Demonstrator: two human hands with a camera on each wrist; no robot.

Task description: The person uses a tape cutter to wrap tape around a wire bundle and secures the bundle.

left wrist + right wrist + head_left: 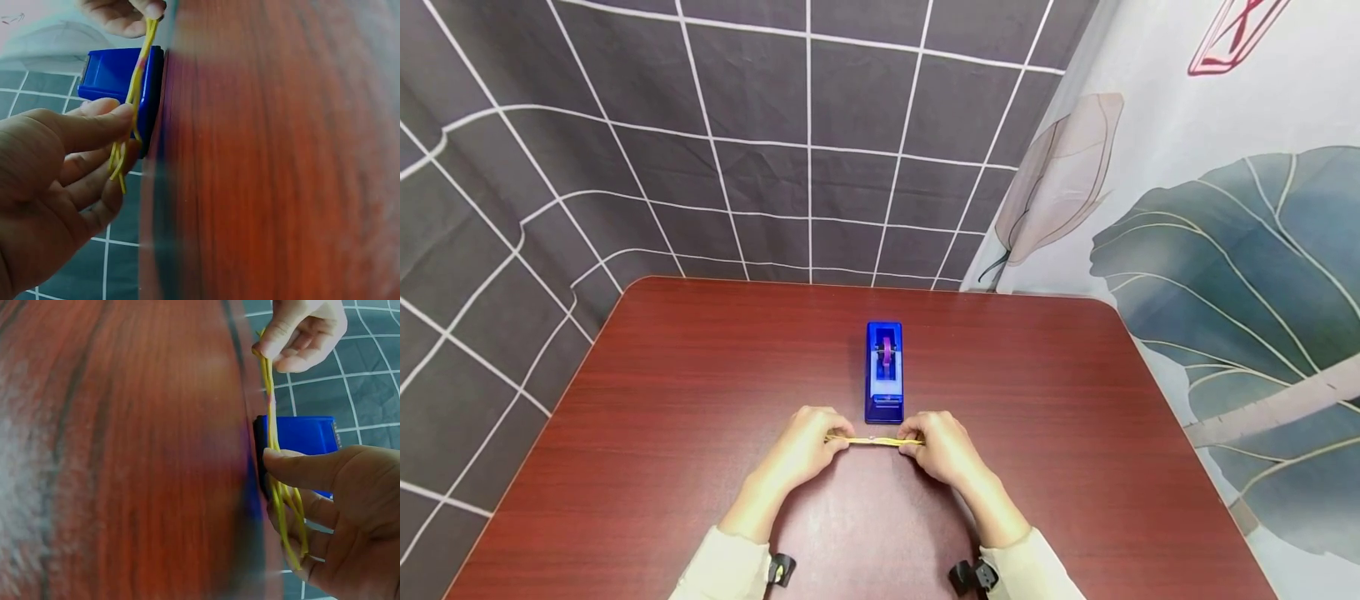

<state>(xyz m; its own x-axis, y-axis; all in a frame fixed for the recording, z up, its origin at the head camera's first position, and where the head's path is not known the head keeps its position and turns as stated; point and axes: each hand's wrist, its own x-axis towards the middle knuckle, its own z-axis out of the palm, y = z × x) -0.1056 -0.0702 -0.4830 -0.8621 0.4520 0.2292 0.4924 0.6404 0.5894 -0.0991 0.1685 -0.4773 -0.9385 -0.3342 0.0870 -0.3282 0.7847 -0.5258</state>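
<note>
A thin bundle of yellow cords (886, 442) is stretched level between the two hands, low over the table. My left hand (808, 440) pinches its left end between thumb and fingers; my right hand (943, 446) pinches the other end. Loose cord ends hang past the left fingers (119, 111) in the left wrist view, and looped strands trail below the right thumb (300, 467) in the right wrist view. Around the middle of the bundle is a small pinkish band (271, 399). Just beyond the bundle stands a blue tape dispenser (887, 408) with a pink-purple roll in it.
The reddish-brown wooden table (700, 367) has rounded far corners. Behind it hangs a dark grey cloth with a white grid (760, 100), and on the right a white curtain with a large leaf print (1247, 250).
</note>
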